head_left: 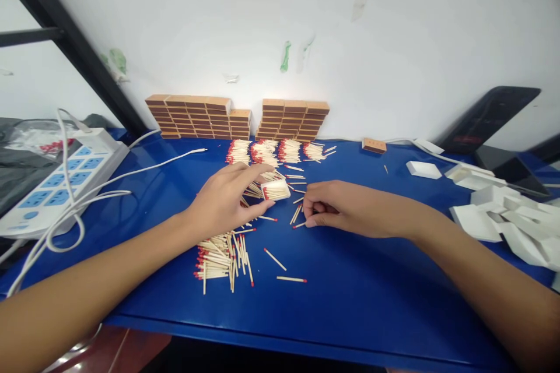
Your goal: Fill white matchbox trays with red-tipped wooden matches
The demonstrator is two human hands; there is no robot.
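Observation:
A small white matchbox tray (283, 189) with red-tipped matches inside sits tilted between the thumb and fingers of my left hand (227, 195). To its right, my right hand (328, 204) is closed in a pinch low over the table, with a matchstick (298, 225) at its thumb tip. Several loose matches (296, 214) lie between the two hands. Below my left wrist spreads a heap of matches (216, 259), and two single ones, including a matchstick (291, 279), lie nearer the front. My right fingertips are partly hidden.
Stacked brown matchboxes (196, 119) and a second stack (292, 119) stand against the wall, with bundles of matches (263, 152) before them. One matchbox (374, 145) lies apart. White empty trays (503, 215) pile at right, near a phone (490, 119). A power strip (65, 186) with cables lies left.

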